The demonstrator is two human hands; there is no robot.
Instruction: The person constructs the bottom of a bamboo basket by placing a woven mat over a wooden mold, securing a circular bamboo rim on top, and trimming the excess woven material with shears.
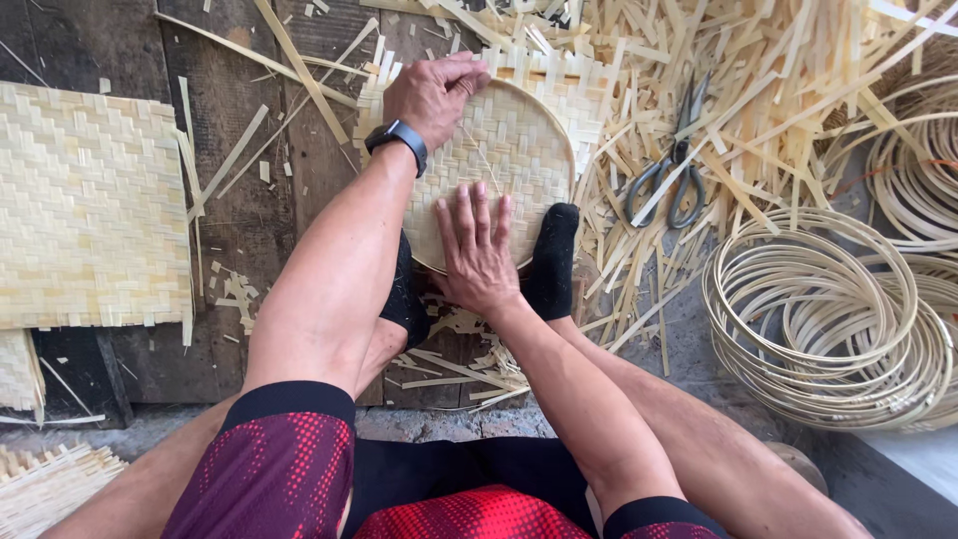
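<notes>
- Red and dark patterned shorts (299, 479) fill the near edge, with both bare arms reaching far over them.
- Right hand (477, 250) lies flat, fingers spread, palm down on the near part of the round woven tray (519, 140); its grip is open and closed on nothing.
- Left hand (434, 95), with a dark watch (397, 140) at the wrist, rests at the tray's far left rim, fingers curled there; what they pinch cannot be told.
- Two feet in black socks (552, 262) press against the tray's near edge.
- Tray lies on dark floor planks (249, 230), in the middle of the scene.
- Scissors (674, 165) lie right of the tray among loose bamboo strips (758, 70).
- Bamboo hoops (828, 319) are piled at the right.
- Square woven mat (90, 210) lies at the left.
</notes>
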